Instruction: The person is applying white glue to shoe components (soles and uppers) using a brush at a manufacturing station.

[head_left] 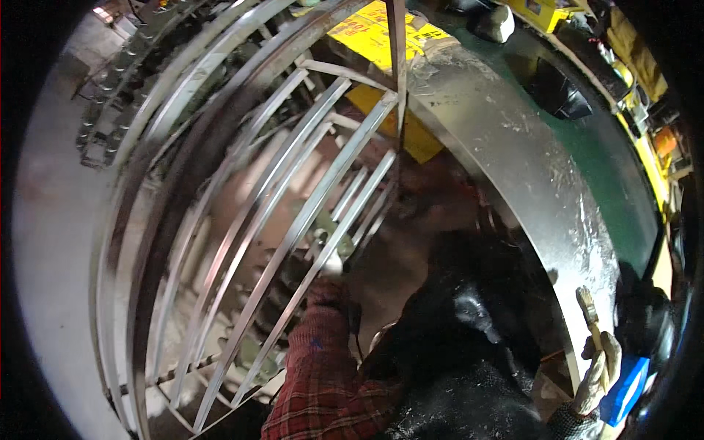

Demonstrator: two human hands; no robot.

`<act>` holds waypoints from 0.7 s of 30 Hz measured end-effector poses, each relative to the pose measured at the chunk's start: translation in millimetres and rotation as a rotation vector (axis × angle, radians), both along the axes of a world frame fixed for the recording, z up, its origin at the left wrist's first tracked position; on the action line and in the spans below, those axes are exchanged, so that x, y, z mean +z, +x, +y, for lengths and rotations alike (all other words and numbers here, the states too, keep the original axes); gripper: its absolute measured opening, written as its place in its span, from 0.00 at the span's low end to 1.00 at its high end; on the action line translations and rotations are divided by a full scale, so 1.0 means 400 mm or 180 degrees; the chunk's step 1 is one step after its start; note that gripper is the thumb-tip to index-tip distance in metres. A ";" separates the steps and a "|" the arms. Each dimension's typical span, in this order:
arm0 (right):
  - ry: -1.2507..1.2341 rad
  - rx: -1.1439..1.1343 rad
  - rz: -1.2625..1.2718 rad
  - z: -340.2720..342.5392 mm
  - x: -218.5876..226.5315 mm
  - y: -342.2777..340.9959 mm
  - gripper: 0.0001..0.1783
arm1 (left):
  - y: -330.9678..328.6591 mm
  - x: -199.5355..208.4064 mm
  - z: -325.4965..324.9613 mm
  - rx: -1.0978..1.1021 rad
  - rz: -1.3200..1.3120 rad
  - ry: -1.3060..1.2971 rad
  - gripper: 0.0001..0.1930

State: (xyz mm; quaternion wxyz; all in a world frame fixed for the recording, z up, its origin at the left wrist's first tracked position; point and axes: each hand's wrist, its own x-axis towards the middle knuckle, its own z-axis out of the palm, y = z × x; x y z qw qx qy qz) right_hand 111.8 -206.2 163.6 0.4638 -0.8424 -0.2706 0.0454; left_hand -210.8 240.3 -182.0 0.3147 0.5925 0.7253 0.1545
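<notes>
My right hand [595,372], in a pale glove, is closed around the handle of a paintbrush [587,306] at the lower right. The brush's bristles point up, over the edge of a grey metal-topped bench [499,139]. My left arm, in a red plaid sleeve, reaches forward beside a metal rack [297,227] of parallel bars. At its end my left hand [334,273] is dim, with a bright patch on it, close to the lowest bars. Its fingers cannot be made out, nor whether it touches a bar.
Long curved-looking rails [172,198] run along the rack's left side. Greenish chain-like metal parts [110,117] lie at the far left. Yellow printed sheets [374,37] are at the bench's far end. A blue box [625,392] stands beside my right hand. A dark apron covers my front.
</notes>
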 end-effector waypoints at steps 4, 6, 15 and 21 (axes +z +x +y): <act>-0.0240 -0.0253 -0.0124 0.012 0.033 -0.030 0.22 | 0.070 -0.121 0.144 0.0339 0.0078 -0.0370 0.19; -0.0317 -0.0352 0.0010 0.011 0.042 -0.033 0.22 | 0.092 -0.165 0.143 0.0498 -0.0317 -0.0510 0.18; -0.0513 0.0168 -0.0126 0.036 0.064 -0.032 0.16 | 0.028 -0.013 -0.134 -0.0355 -0.5138 -0.3446 0.18; 0.0075 -0.0433 -0.0269 -0.068 0.100 -0.029 0.16 | 0.203 0.507 -0.267 -0.2016 -0.4270 -0.3706 0.22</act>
